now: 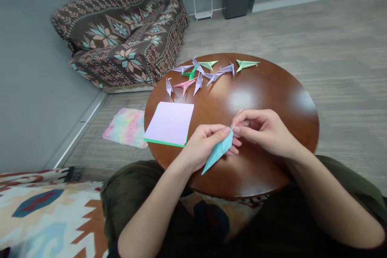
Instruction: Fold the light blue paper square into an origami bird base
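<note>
A long, narrow folded piece of light blue paper is held over the near part of a round brown wooden table. My left hand grips it along its lower side, fingers closed around it. My right hand pinches its upper tip between thumb and fingers. A stack of square paper sheets, lilac on top with a green edge showing, lies flat on the table to the left of my hands.
Several finished folded paper figures in lilac, green and pink lie along the table's far edge. A patterned cushion seat stands against the grey wall behind. A pastel rug lies on the floor at the left. A patterned cloth is at my near left.
</note>
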Motion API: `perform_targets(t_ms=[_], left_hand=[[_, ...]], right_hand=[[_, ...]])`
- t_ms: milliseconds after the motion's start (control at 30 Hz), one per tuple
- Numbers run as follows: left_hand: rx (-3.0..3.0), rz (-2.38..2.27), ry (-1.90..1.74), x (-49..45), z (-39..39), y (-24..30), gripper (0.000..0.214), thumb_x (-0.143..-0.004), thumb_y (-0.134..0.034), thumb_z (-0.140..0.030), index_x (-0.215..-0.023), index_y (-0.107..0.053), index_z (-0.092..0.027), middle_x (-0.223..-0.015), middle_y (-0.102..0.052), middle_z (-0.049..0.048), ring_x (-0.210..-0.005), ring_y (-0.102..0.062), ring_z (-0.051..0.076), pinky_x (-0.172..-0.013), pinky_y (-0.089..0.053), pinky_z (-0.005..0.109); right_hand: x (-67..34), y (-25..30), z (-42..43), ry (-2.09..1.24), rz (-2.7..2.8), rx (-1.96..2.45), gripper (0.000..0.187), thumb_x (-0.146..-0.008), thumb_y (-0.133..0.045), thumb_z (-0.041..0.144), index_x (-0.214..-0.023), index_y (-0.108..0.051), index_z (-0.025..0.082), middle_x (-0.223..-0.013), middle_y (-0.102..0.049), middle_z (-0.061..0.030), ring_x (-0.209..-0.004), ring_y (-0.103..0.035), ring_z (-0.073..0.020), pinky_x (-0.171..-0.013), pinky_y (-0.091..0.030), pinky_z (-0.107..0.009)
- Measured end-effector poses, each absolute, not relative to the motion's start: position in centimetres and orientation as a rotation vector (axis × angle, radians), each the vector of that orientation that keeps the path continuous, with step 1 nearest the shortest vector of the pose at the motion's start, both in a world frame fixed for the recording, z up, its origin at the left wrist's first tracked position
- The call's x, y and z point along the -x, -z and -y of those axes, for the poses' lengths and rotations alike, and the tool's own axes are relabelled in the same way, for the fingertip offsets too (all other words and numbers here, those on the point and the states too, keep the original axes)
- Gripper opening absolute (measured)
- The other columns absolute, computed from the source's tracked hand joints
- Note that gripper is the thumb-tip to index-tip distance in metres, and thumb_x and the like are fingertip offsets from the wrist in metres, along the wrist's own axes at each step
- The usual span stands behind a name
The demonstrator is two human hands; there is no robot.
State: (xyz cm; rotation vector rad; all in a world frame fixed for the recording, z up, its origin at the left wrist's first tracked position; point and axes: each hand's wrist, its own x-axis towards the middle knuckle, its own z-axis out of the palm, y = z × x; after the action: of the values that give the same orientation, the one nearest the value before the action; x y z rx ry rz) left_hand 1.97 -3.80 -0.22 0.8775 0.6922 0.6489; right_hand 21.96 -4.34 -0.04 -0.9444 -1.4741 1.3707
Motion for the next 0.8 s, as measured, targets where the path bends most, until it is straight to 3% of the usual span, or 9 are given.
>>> perform_targets(t_ms=[800], left_hand=[[-0.791, -0.674, -0.612, -1.91, 3.67, 0.19, 0.035, -0.084, -0.084, -0.042, -0.089, -0.082, -0.007, -0.076, -0.076, 0.0096, -0.064, -0.069, 0.012, -0.065, -0.054, 0.021]], right_hand=[[-21.78, 0.07, 4.21, -1.457, 1.431, 0.871, 0.017, -0.091, -0.08, 0.027, -0.083, -0.072, 0.015, -0.064, -0.065, 0.0009, -0.048, -0.052, -0.0059, -0.043, -0.034, -0.018]])
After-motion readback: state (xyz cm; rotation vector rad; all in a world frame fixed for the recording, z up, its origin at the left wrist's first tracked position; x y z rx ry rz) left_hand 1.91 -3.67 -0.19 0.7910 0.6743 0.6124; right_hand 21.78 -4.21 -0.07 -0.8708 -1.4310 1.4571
